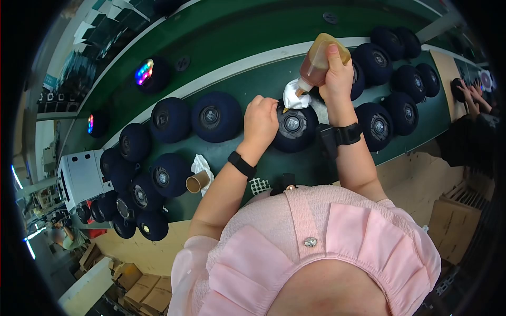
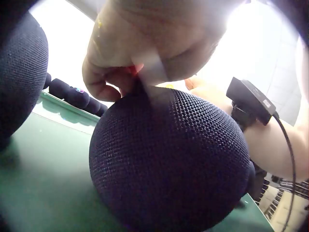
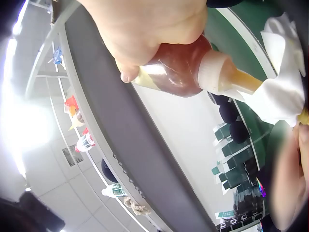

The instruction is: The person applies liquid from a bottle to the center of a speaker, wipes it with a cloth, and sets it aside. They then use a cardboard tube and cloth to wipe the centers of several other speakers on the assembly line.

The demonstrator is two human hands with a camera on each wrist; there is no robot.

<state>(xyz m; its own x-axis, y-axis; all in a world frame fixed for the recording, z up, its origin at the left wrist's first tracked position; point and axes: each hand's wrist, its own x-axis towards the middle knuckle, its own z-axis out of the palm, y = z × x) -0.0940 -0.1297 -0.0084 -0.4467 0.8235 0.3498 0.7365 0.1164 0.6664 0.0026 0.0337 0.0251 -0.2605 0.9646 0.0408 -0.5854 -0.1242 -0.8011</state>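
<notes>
My right hand [image 1: 337, 76] grips a squeeze bottle [image 1: 316, 60] of amber liquid, tilted nozzle down. White tissue [image 1: 295, 96] is wrapped around its nozzle, and the yellowish tip [image 1: 285, 110] pokes out right at the top face of a round, dark blue fabric speaker [image 1: 293, 126]. At the left rim of that speaker, my left hand [image 1: 261, 124] pinches a bit of its dark fabric and draws it up. The left wrist view shows the curled fingers [image 2: 104, 82] over the mesh-covered speaker side; the fingertips are partly hidden there.
Several like speakers [image 1: 216, 117] stand left and right on the green bench [image 1: 237, 174]. Nearer me lie a cardboard tube [image 1: 197, 182] and crumpled tissue [image 1: 202, 164]. A conveyor [image 1: 221, 39] beyond carries speakers with coloured lights [image 1: 144, 72]. Another person's hands [image 1: 470, 92] are at far right.
</notes>
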